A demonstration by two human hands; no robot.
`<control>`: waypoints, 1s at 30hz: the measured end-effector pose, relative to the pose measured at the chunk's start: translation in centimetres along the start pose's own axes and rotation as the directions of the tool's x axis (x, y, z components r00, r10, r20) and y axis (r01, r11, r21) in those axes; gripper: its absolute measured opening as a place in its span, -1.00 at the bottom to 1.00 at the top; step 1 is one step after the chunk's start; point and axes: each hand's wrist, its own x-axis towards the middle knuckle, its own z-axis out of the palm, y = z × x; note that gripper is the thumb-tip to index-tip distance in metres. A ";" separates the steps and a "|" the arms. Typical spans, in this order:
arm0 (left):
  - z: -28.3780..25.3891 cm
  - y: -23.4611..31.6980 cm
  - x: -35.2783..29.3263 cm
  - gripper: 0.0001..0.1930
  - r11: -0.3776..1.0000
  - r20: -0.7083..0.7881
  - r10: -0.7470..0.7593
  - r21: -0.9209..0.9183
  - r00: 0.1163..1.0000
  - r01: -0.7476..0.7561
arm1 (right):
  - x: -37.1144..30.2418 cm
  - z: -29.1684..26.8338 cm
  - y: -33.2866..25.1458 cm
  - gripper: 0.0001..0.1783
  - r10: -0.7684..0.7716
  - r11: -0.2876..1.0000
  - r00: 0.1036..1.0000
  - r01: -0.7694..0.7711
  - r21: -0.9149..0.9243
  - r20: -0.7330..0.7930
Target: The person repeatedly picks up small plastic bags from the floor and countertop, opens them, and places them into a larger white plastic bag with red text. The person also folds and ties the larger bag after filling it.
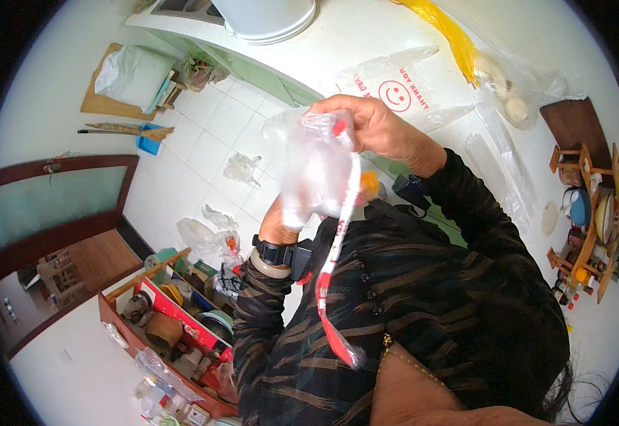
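I see the right hand (387, 131) pinching the upper edge of a translucent plastic bag (316, 170), held up before the person's dark patterned top (430, 284). The left hand (279, 226) is at its lower side, fingers hidden, so I can't tell their grip. A red-and-white strip (332, 263) dangles beside the bag.

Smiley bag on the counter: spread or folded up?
Spread: the bag lies opened out on the counter, its round red smiley showing whole.
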 end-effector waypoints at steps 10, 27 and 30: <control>-0.4 -0.9 0.2 -0.57 0.994 -0.067 0.022 0.104 0.998 -0.015 | 2.0 0.8 1.6 -0.56 0.301 0.784 0.946 -0.175 -0.595 0.119; 0.2 3.4 0.8 -0.70 0.894 -0.471 0.422 0.075 0.774 -0.442 | -1.5 0.4 6.6 -0.22 0.271 0.723 0.924 -0.380 0.577 0.270; -0.4 3.6 1.5 -0.75 0.893 -0.578 0.387 0.041 0.719 -0.448 | -1.4 1.3 6.5 -0.48 0.414 0.844 0.893 -0.449 0.292 0.175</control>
